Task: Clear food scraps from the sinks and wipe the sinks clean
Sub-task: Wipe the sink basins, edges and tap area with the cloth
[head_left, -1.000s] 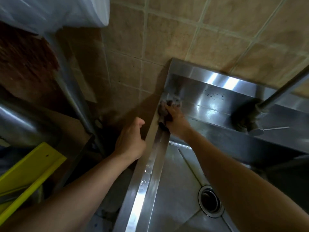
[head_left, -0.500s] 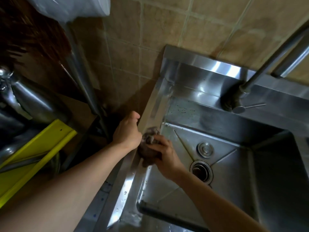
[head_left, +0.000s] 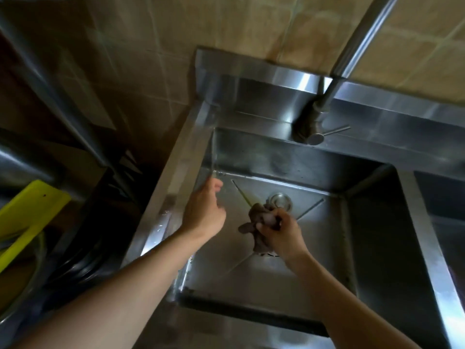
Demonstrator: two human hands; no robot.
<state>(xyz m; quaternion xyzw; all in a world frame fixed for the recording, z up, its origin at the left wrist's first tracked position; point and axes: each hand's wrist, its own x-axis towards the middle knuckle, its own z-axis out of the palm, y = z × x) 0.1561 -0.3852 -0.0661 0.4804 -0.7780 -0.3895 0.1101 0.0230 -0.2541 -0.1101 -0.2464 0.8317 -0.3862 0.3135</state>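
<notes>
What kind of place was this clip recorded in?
Probably a commercial or back-of-house kitchen wash area: a deep stainless steel sink with a tall faucet against a tiled wall, with the right hand holding a rag.

From my remote view, the whole frame is smeared with motion blur, so fine detail is lost. The cloth [head_left: 254, 224] is a dark crumpled lump; I cannot tell its weave or colour. It and the right hand [head_left: 281, 234] cover most of the drain, with only a sliver showing below the wrist. The left hand [head_left: 205, 210] hangs by the sink's [head_left: 314, 280] left wall; whether its fingertips touch the steel I cannot tell. The tap [head_left: 352, 46] runs out past the top edge. A second basin [head_left: 442, 197] is cut off at the right edge. The yellow object [head_left: 27, 210] at the left edge is unidentifiable. Both forearms leave the bottom edge.
</notes>
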